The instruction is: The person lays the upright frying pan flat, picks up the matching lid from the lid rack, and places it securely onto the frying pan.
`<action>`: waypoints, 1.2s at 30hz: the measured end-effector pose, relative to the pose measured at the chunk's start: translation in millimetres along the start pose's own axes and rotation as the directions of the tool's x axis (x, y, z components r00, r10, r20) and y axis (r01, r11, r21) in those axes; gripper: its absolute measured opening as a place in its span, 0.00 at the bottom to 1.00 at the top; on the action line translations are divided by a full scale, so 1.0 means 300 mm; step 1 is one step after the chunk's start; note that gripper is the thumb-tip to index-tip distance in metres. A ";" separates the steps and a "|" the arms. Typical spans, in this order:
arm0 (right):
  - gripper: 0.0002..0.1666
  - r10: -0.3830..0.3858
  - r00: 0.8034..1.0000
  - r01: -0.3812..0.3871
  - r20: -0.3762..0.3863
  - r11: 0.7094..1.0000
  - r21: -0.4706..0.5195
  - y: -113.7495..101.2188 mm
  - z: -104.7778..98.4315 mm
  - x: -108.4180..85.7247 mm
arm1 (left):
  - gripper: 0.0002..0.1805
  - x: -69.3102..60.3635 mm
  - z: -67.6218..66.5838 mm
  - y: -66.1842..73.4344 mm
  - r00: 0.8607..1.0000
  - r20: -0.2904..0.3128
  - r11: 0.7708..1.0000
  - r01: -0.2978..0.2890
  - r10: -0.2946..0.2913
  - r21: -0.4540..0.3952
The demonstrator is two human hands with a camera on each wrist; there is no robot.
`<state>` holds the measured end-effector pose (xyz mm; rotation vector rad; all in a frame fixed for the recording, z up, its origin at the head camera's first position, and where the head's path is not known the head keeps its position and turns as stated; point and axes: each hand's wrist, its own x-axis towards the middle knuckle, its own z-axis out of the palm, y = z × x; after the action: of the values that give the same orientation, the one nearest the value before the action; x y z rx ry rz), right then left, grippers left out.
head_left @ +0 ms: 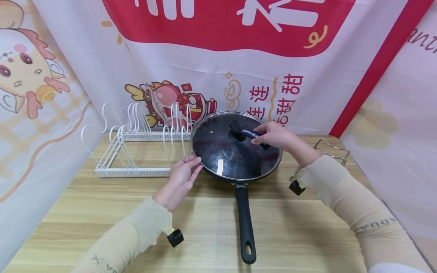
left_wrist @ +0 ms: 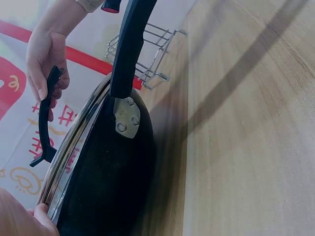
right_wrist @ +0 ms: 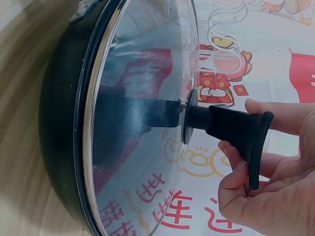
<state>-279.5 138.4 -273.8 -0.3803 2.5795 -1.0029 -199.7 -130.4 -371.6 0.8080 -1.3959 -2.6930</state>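
A black frying pan (left_wrist: 106,182) sits on the wooden table, its long black handle (head_left: 245,223) pointing toward me. Over it lies a round glass lid (head_left: 222,151) with a steel rim and a raised black handle (right_wrist: 241,132). My right hand (head_left: 273,135) grips that lid handle, fingers curled round it in the right wrist view. At the lid's left edge, my left hand (head_left: 182,176) pinches the rim between thumb and finger. In the left wrist view the thumb (left_wrist: 45,220) is at the rim; the other fingertips are mostly hidden.
A white wire rack (head_left: 133,172) with curved dividers stands left of the pan, close to its edge. To the right, partly behind my right forearm, is a small metal wire rack (head_left: 332,151). Printed cloth (head_left: 205,68) hangs behind the table and at both sides.
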 end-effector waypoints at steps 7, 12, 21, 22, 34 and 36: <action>0.27 -0.006 1.000 0.006 0.000 1.000 0.009 0.009 0.010 0.009 | 0.10 0.002 -0.003 -0.016 0.999 -0.026 1.000 -0.022 0.022 -0.009; 0.28 -0.008 1.000 0.008 -0.003 1.000 0.011 0.010 0.013 0.008 | 0.10 0.000 -0.003 -0.018 0.999 -0.033 0.999 -0.034 0.033 -0.021; 0.28 -0.004 1.000 0.004 -0.008 1.000 0.009 0.004 0.016 0.005 | 0.10 0.003 -0.003 -0.025 0.998 -0.042 0.999 -0.036 0.035 -0.018; 0.28 -0.003 1.000 0.003 -0.010 1.000 0.009 0.004 0.015 0.006 | 0.10 0.005 -0.003 -0.027 0.998 -0.042 0.999 -0.038 0.037 -0.025; 0.28 -0.006 1.000 0.006 -0.009 1.000 -0.006 0.009 0.012 0.015 | 0.09 0.011 -0.002 -0.031 0.999 -0.033 0.999 -0.039 0.039 -0.020; 0.28 0.000 1.000 0.000 -0.008 1.000 -0.003 0.009 0.010 0.015 | 0.10 0.013 -0.003 -0.028 0.999 -0.033 0.999 -0.036 0.036 -0.011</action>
<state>-282.8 137.0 -278.7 -0.3779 2.5890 -1.0023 -200.8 -126.7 -380.2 0.8142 -1.3733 -2.6466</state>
